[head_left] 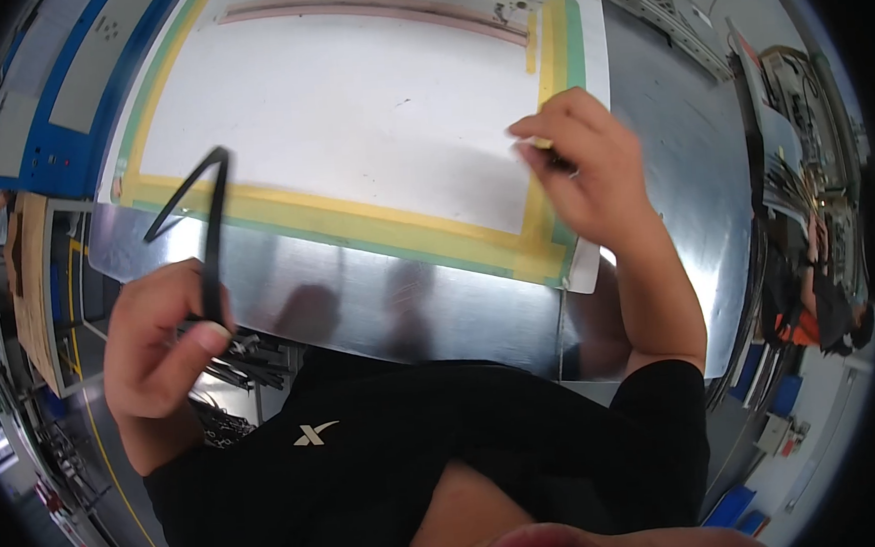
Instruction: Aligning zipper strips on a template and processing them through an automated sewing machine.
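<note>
My left hand point(161, 341) is closed round the end of a thin black strip point(214, 217). The strip rises from the fist, folds sharply at its top and drops back down to the left, over the near left corner of a white work surface point(348, 119). Above that surface's right border, my right hand point(591, 164) is closed with thumb and fingers drawn together. A small dark and yellowish bit shows between its fingers, too blurred to name. Yellow tape point(374, 212) and green tape point(416, 250) frame the white surface.
A long pinkish bar point(372, 15) spans the back, below machine parts. Shiny metal table point(672, 179) surrounds the white surface. A blue machine housing point(57, 106) stands at far left. More black strips point(248, 365) hang below the table's front edge. Another person point(820, 300) is at far right.
</note>
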Action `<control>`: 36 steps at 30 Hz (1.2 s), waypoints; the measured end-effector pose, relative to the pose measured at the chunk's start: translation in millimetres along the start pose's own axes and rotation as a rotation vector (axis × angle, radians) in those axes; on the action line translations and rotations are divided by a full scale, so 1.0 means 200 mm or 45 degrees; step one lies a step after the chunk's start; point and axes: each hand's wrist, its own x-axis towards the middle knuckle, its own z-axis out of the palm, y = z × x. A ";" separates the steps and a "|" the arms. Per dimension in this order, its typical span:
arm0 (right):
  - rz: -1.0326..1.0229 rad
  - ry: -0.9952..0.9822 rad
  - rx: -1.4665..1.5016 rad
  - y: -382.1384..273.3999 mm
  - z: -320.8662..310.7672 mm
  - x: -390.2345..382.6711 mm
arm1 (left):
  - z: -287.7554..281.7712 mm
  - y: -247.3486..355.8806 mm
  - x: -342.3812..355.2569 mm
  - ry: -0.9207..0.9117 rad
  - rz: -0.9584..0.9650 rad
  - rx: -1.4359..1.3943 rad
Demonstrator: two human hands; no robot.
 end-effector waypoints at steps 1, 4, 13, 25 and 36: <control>-0.148 0.003 0.012 -0.08 0.00 0.01 | 0.02 0.02 0.05 -0.146 0.002 -0.046; -0.387 -0.190 0.075 -0.26 0.00 0.01 | 0.09 0.04 0.21 -0.544 0.237 -0.013; -0.107 -0.391 -0.013 -0.16 -0.23 -0.13 | 0.14 -0.04 0.49 -0.685 0.260 0.159; 0.591 -0.258 -0.430 0.13 -0.45 -0.31 | 0.23 -0.46 0.86 -0.491 -0.214 -0.002; 0.286 -0.233 -0.311 0.32 0.31 0.19 | 0.42 -0.68 1.36 -0.441 -0.002 0.069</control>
